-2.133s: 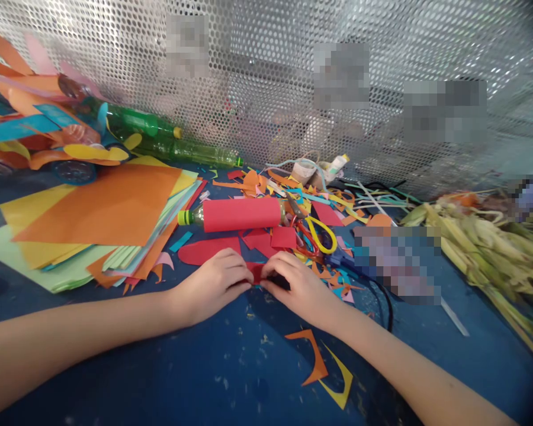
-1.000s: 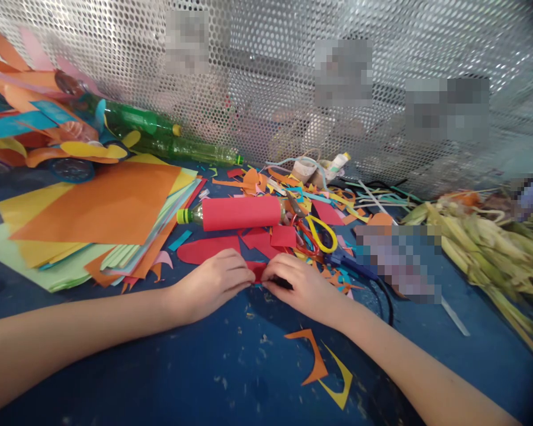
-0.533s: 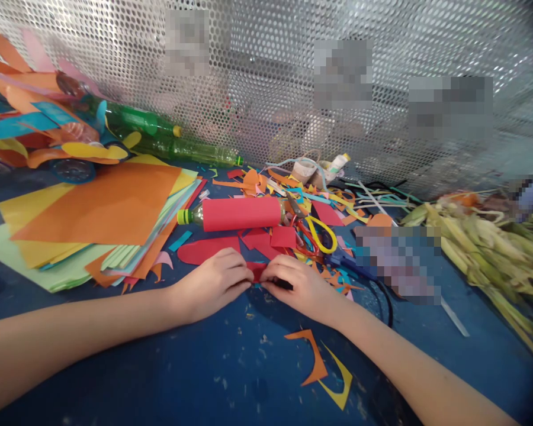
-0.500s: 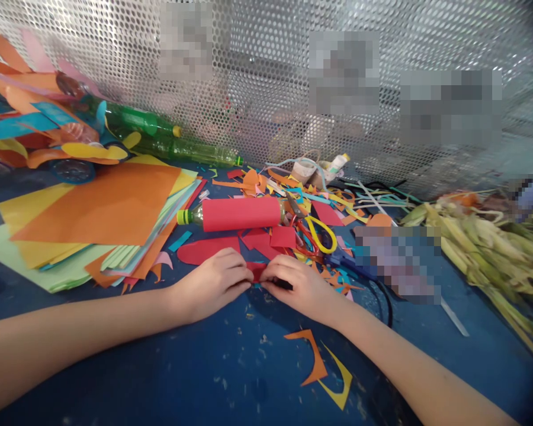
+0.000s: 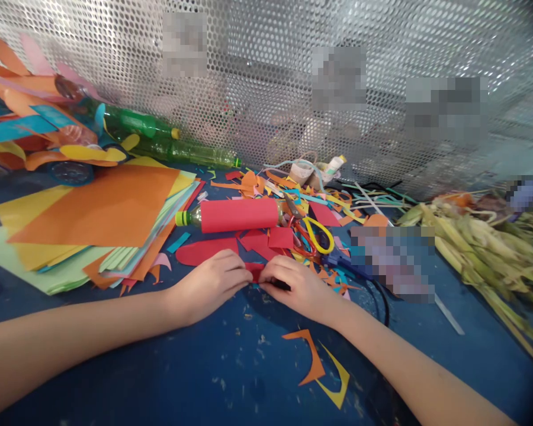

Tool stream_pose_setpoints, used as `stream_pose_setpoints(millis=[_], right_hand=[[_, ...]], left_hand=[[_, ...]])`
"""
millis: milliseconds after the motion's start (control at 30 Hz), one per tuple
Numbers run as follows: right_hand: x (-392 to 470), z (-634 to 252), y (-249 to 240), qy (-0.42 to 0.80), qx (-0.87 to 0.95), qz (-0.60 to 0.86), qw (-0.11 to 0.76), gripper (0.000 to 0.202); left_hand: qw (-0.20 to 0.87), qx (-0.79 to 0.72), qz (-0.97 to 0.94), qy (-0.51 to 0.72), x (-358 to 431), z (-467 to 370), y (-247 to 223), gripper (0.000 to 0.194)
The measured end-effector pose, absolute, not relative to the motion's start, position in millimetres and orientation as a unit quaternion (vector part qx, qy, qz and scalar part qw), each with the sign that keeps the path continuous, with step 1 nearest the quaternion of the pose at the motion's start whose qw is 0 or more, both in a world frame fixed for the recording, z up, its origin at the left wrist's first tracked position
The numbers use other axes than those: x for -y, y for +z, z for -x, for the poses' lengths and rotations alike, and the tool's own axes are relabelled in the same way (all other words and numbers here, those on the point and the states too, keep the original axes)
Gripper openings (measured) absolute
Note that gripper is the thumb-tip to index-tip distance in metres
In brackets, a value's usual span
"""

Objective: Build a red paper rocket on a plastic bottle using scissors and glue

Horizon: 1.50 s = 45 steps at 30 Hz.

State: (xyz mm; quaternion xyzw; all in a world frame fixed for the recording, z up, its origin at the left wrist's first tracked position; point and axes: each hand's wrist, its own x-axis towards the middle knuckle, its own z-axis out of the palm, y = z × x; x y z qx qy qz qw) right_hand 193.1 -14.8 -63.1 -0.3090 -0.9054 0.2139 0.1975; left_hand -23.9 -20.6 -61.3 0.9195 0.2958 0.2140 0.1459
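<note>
A small piece of red paper (image 5: pixel 254 271) is pinched between both hands, low over the blue table. My left hand (image 5: pixel 211 285) is closed on its left end, and my right hand (image 5: pixel 299 288) grips its right end; the fingers hide most of it. Just beyond the hands lies a cut red paper shape (image 5: pixel 204 251) with rounded end, beside more red pieces (image 5: pixel 281 238). Behind these a plastic bottle with a yellow-green cap, wrapped in red paper (image 5: pixel 240 215), rests on its side. Scissors with red and yellow handles (image 5: pixel 318 235) lie right of the bottle.
Stacked coloured sheets (image 5: pixel 98 207) lie at left, near a paper-decorated bottle model (image 5: pixel 71 139) and green bottles (image 5: pixel 173 148). A blue glue gun (image 5: pixel 346 262) and corn husks (image 5: pixel 466 248) are at right. Orange and yellow offcuts (image 5: pixel 313 361) lie in front. Perforated metal (image 5: pixel 257 77) stands behind.
Both hands keep their grip on the red paper with almost no movement. The whole view has shifted slightly.
</note>
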Motion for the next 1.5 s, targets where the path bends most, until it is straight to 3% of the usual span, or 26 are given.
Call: stream_pose_setpoints(millis=[567, 900, 1500], right_hand=[[19.1, -187.4, -63.4, 0.184, 0.887, 0.365, 0.216, 0.006], [10.4, -196.0, -52.9, 0.276, 0.859, 0.375, 0.215, 0.009], [14.3, -191.7, -64.5, 0.184, 0.890, 0.353, 0.220, 0.007]], left_hand=[[0.131, -0.305, -0.918, 0.216, 21.3, 24.5, -63.0, 0.023], [0.174, -0.327, -0.901, 0.227, 15.3, 24.2, -65.7, 0.017], [0.128, -0.289, -0.921, 0.227, 20.5, 24.4, -61.8, 0.022]])
